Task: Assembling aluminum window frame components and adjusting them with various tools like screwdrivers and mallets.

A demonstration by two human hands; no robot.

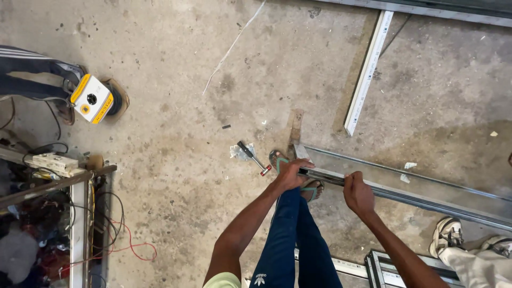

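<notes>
A long grey metal frame rail (416, 194) is lying across the concrete floor (176, 133), its near end lifted at the person's sandalled foot (306, 184), where the left hand (290, 173) is wrapping its fingers closed around the rail's end and the right hand (358, 194) is clamping shut over it just beside. Holding it well probably means keeping both grips firm and the foot braced so the rail is not twisting. The rail's far end is running out of view, and the small red-tipped hand tool (254, 158) lying near the foot is too small to identify.
</notes>
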